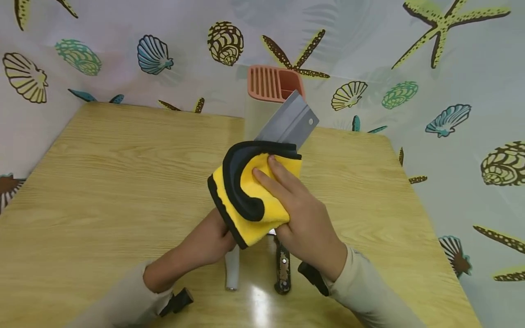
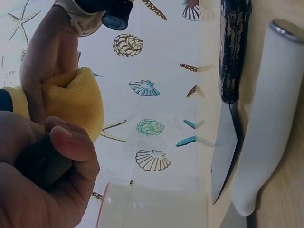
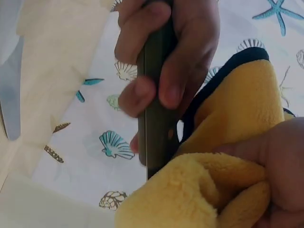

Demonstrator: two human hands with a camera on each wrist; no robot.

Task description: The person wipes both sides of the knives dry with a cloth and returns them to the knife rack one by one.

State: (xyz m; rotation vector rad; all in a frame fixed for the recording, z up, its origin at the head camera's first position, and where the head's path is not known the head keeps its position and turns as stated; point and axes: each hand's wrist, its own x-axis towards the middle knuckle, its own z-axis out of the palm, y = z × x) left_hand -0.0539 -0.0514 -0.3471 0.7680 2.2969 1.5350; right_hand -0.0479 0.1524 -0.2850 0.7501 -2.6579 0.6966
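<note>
- Nearest, light sleeves [image 1: 369,282] cover both forearms, a dark device [image 1: 313,277] at each wrist.
- On the near part of the desk [image 1: 143,173], a white-handled knife [image 1: 232,269] and a dark-handled knife [image 1: 283,269] lie side by side, handles toward the person; the dark handle looks worn and patchy.
- Above them, the left hand [image 1: 211,239] is closed, its fingers curled round the dark handle [image 3: 156,118] of a cleaver [image 1: 289,120].
- The right hand [image 1: 311,228] is partly closed, holding a yellow cloth [image 1: 272,205] with black edging, two fingertips pressed on its upper face.
- The cloth is folded against the cleaver, hiding the lower part of the blade.
- Past the cloth, the rest of the grey blade slants up and away to the right, a round hole near its far corner.
- Behind the blade, a pale knife block [image 1: 262,84] with a slotted pink top stands at the desk's far edge.
- Farthest back hangs a white sheet [image 1: 184,27] printed with shells and starfish.
</note>
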